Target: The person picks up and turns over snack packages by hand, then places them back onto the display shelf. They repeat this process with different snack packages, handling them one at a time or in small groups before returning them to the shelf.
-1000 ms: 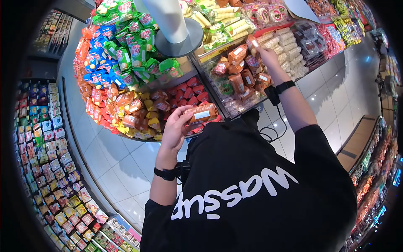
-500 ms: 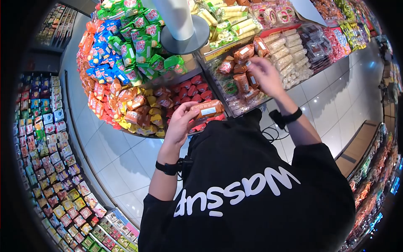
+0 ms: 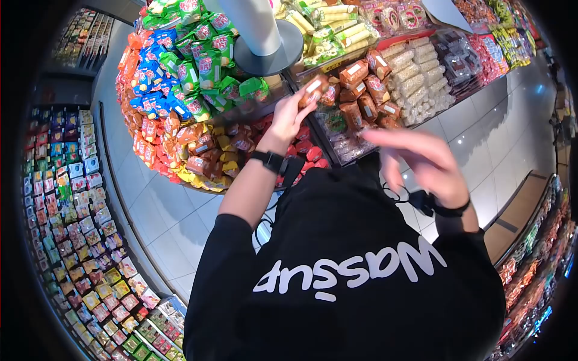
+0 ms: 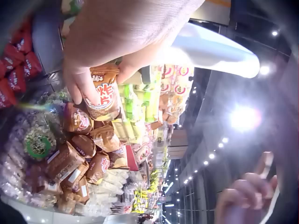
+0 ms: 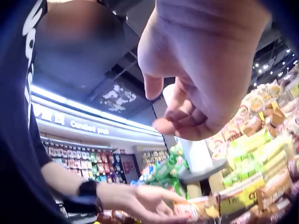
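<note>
My left hand pinches a brown snack packet by its sides, over the near-left end of a bin of similar brown packets. In the left wrist view the packet hangs between thumb and fingers, just above the loose packets. My right hand, blurred by motion, is in front of the bin near the body, holding nothing. Its index finger reaches out in the head view; the right wrist view shows the other fingers loosely bent.
A white post with a grey round base rises behind the left hand. Green packets are heaped to the left, above red packets. Clear-wrapped pale rolls lie to the right. A yellow price tag edges the display.
My left hand has carried its brown packet away from above the red packets to the brown-packet bin. The right hand has left the brown packets and drawn back toward the body.
</note>
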`<state>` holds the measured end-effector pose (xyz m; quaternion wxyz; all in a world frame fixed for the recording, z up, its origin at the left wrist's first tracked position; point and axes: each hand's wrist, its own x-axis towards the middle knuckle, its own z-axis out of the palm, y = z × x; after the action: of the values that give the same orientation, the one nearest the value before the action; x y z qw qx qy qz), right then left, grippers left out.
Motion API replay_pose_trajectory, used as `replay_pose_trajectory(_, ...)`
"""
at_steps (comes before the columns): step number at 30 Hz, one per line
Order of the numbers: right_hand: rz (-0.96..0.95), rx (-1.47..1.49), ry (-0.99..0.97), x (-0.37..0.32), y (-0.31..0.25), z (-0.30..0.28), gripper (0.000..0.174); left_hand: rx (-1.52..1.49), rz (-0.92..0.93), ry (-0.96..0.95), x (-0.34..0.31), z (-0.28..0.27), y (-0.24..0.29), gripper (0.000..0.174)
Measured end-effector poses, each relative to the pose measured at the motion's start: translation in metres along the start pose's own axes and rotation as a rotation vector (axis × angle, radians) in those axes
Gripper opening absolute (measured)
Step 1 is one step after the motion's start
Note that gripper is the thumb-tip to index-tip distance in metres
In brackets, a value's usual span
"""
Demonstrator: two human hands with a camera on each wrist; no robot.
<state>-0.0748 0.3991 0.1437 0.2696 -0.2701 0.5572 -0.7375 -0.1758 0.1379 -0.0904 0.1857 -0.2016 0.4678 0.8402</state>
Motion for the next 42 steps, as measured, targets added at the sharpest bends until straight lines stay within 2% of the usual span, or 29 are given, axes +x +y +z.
replay_pose_trajectory(1,-0.082,0.092,-0.080,-0.001,-0.015,0.008,0.058,-0.016,0.015,-0.057,0.014,0.003,-0.003,0.036)
replay_pose_trajectory(2,-0.156,0.190,-0.167,-0.001,-0.029,0.017,0.059,-0.052,-0.008,-0.017,0.027,0.009,-0.004,0.036)
replay_pose_trajectory(4,-0.334,0.272,-0.481,0.001,-0.043,0.021,0.055,-0.100,-0.037,0.041,0.033,0.020,-0.007,0.041)
replay_pose_trajectory(6,-0.454,0.387,-0.641,0.001,-0.051,0.031,0.052,-0.050,-0.028,0.045,0.034,0.016,-0.015,0.042)
replay_pose_trajectory(7,-0.483,0.467,-0.642,0.001,-0.054,0.039,0.050,-0.023,-0.023,0.051,0.034,0.011,-0.018,0.042)
replay_pose_trajectory(8,-0.468,0.515,-0.729,0.005,-0.057,0.042,0.044,0.011,-0.012,0.044,0.033,0.005,-0.022,0.046)
replay_pose_trajectory(9,-0.541,0.491,-0.599,0.008,-0.058,0.056,0.063,0.035,0.007,0.027,0.024,0.005,-0.020,0.052)
replay_pose_trajectory(10,-0.629,0.524,-0.492,0.001,-0.052,0.072,0.063,0.017,0.001,0.031,0.021,0.001,-0.021,0.053)
replay_pose_trajectory(12,-0.694,0.593,-0.428,0.002,-0.044,0.084,0.063,0.000,-0.015,0.051,0.011,-0.008,-0.019,0.055)
replay_pose_trajectory(15,-0.668,0.730,-0.492,0.015,-0.045,0.091,0.061,0.166,-0.009,0.053,0.000,-0.027,-0.017,0.056)
replay_pose_trajectory(17,-0.681,0.815,-0.480,0.018,-0.042,0.099,0.061,0.700,0.203,0.195,0.008,-0.067,-0.034,0.047)
replay_pose_trajectory(19,-0.667,0.788,-0.578,0.031,-0.046,0.092,0.060,1.227,0.270,0.338,-0.019,-0.083,-0.012,0.056)
replay_pose_trajectory(21,-0.656,0.776,-0.648,0.036,-0.048,0.088,0.059,1.553,0.367,0.506,-0.044,-0.097,-0.004,0.054)
replay_pose_trajectory(24,-0.759,0.854,-0.651,0.043,-0.042,0.094,0.058,1.889,0.504,0.621,-0.049,-0.143,-0.008,0.055)
replay_pose_trajectory(25,-0.808,0.878,-0.658,0.048,-0.039,0.096,0.058,1.928,0.423,0.601,-0.048,-0.154,-0.006,0.061)
replay_pose_trajectory(27,-0.780,0.898,-0.653,0.046,-0.039,0.099,0.058,2.122,0.418,0.579,-0.048,-0.173,-0.011,0.072)
replay_pose_trajectory(29,-0.739,0.879,-0.610,0.035,-0.044,0.096,0.058,2.070,0.380,0.484,-0.046,-0.186,-0.008,0.082)
replay_pose_trajectory(30,-0.714,0.862,-0.577,0.027,-0.047,0.094,0.059,2.113,0.269,0.427,-0.048,-0.179,-0.001,0.082)
replay_pose_trajectory(31,-0.686,0.855,-0.547,0.021,-0.049,0.093,0.060,2.069,0.262,0.407,-0.044,-0.179,0.002,0.079)
replay_pose_trajectory(34,-0.556,0.833,-0.439,-0.008,-0.059,0.093,0.062,2.104,0.429,0.399,-0.036,-0.187,-0.002,0.069)
replay_pose_trajectory(36,-0.525,0.830,-0.439,-0.011,-0.060,0.092,0.063,2.173,0.508,0.376,-0.039,-0.184,-0.001,0.067)
replay_pose_trajectory(39,-0.619,0.824,-0.552,0.015,-0.053,0.082,0.064,2.217,0.437,0.349,-0.041,-0.177,-0.008,0.059)
replay_pose_trajectory(42,-0.633,0.807,-0.525,0.015,-0.053,0.084,0.064,2.241,0.509,0.255,-0.045,-0.189,-0.018,0.058)
